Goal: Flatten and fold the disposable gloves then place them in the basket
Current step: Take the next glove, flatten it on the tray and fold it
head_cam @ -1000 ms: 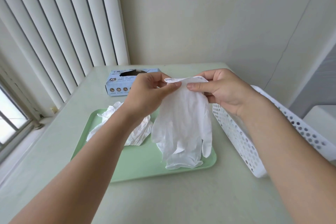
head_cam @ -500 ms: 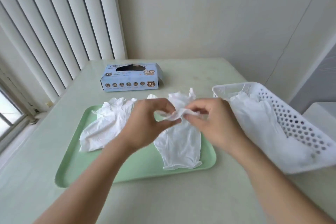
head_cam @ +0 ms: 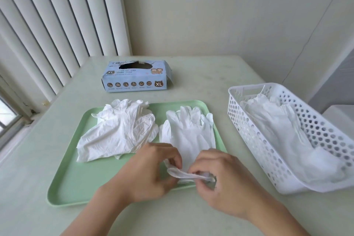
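- A pale table (head_cam: 201, 74) fills the view, blinds (head_cam: 57, 25) on the left
- The green tray (head_cam: 80, 178) sits in the middle, the white basket (head_cam: 254, 140) just right of it with gloves (head_cam: 283, 132) already inside
- A crumpled pile of gloves (head_cam: 116, 130) lies on the tray's left half
- One glove (head_cam: 189, 132) lies flat on the right half, fingers pointing away
- The blue box (head_cam: 136, 76) stands behind the tray
- Left hand (head_cam: 151, 170) and right hand (head_cam: 224, 180) both pinch that glove's cuff at the near edge, fingers curled round it
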The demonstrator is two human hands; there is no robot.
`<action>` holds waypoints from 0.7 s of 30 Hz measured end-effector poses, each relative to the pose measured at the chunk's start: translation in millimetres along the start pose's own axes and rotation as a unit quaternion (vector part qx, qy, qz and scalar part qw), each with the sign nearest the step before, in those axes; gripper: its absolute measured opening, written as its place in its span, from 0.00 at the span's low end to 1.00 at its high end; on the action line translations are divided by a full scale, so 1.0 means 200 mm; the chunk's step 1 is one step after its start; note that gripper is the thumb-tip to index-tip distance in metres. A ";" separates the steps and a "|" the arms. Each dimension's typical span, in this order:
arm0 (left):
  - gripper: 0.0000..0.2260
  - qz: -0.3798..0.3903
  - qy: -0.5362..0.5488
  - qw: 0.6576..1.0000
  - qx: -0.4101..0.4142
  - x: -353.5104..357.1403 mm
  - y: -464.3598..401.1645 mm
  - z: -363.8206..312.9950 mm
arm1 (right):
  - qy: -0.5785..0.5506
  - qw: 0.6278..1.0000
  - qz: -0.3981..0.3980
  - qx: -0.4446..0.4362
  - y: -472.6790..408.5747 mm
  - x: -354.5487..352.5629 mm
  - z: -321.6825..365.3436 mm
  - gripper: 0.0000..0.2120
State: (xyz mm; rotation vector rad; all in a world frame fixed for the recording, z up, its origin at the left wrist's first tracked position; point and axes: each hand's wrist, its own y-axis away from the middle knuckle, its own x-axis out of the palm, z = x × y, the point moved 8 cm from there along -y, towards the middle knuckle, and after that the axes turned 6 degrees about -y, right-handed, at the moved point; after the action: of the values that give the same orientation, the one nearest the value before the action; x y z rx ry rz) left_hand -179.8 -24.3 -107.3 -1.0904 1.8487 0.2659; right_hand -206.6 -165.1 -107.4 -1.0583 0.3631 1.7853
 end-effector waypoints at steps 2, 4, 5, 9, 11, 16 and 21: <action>0.07 0.034 0.030 0.999 0.003 0.01 0.01 -0.01 | -0.093 0.993 0.045 0.050 -0.02 0.00 -0.02 0.05; 0.10 0.025 0.050 0.998 -0.014 0.00 0.00 0.00 | -0.187 0.976 -0.057 0.098 -0.10 -0.11 -0.07 0.07; 0.11 -0.005 0.037 0.999 -0.029 -0.02 -0.02 0.02 | -0.175 0.968 -0.135 0.123 -0.15 -0.19 -0.14 0.08; 0.20 -0.066 -0.157 0.975 -0.144 -0.04 -0.16 0.06 | 0.018 0.948 -0.171 0.267 -0.35 -0.24 -0.41 0.16; 0.24 -0.012 -0.255 0.949 -0.184 0.02 -0.24 0.07 | 0.033 0.939 -0.147 0.309 -0.40 -0.17 -0.49 0.18; 0.34 0.010 -0.321 0.929 -0.186 0.16 -0.24 0.12 | 0.044 0.933 -0.210 0.290 -0.37 -0.17 -0.49 0.08; 0.40 0.040 -0.291 0.945 -0.141 0.21 -0.25 0.15 | 0.068 0.921 -0.275 0.267 -0.32 -0.23 -0.49 0.08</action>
State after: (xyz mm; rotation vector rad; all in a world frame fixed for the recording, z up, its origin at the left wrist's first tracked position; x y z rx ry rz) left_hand -129.1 -59.6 -144.1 -0.9865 1.3429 0.8292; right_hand -96.9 -226.7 -113.1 -0.7846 0.5395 1.0274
